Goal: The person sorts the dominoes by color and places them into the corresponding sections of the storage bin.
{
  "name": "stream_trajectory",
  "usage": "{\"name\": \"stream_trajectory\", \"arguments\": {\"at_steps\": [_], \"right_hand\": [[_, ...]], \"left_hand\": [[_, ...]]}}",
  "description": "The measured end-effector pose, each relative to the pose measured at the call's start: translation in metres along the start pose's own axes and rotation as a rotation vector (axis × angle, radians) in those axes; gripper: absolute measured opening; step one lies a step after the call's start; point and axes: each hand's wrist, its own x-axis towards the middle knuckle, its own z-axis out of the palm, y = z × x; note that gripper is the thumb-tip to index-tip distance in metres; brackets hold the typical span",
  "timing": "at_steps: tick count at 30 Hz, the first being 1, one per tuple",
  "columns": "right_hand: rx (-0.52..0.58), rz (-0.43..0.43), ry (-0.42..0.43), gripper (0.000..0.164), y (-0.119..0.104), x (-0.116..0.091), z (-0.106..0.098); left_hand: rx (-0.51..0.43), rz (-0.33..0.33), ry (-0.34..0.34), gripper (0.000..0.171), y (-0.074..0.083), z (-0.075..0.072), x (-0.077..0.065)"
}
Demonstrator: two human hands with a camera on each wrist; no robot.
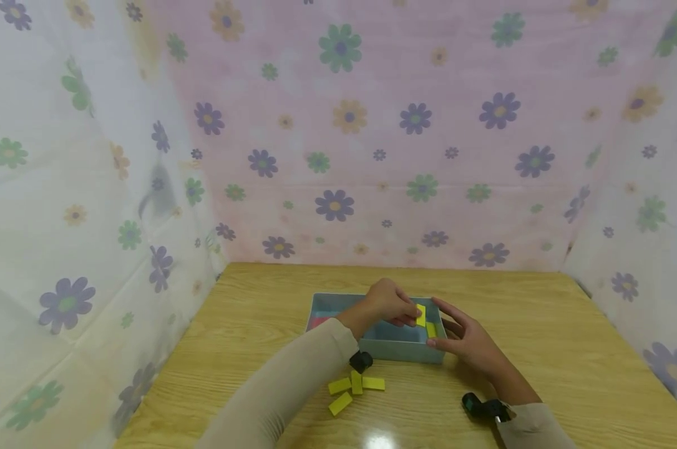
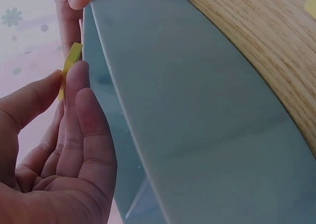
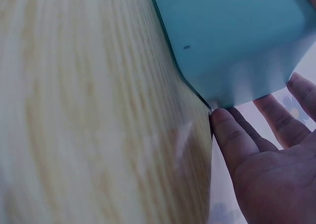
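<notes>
My left hand [image 1: 391,302] pinches a flat yellow block [image 1: 421,315] between thumb and fingers, above the right end of a grey-blue box [image 1: 402,351]. The left wrist view shows this yellow block [image 2: 73,54] edge-on beside the box rim. Inside the box, at its right end, lies another yellow piece [image 1: 432,330]. My right hand [image 1: 473,345] holds that end, thumb at the front corner and the other fingers along the end wall. In the right wrist view, fingertips [image 3: 223,119] touch the box's lower edge. My left forearm hides part of the box's interior.
Several loose yellow blocks [image 1: 340,403] lie on the wooden table [image 1: 259,293] in front of the box, some touching. Something red [image 1: 319,322] is in the box's left part. Flowered cloth [image 1: 338,156] hangs behind and at both sides.
</notes>
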Motion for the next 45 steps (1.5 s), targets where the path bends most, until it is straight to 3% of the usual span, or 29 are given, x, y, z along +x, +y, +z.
{"name": "stream_trajectory", "arguments": {"at_steps": [11, 23, 45], "right_hand": [[0.010, -0.008, -0.004, 0.087, -0.001, -0.001, -0.001], [0.023, -0.001, -0.006, 0.088, -0.003, -0.001, -0.001], [0.031, 0.011, -0.005, 0.090, -0.004, -0.001, -0.001]], "left_hand": [[0.001, -0.006, -0.018, 0.009, 0.003, 0.001, 0.001], [0.009, -0.028, 0.017, 0.011, 0.004, 0.010, 0.005], [0.034, -0.031, 0.014, 0.010, 0.005, 0.014, 0.007]]}}
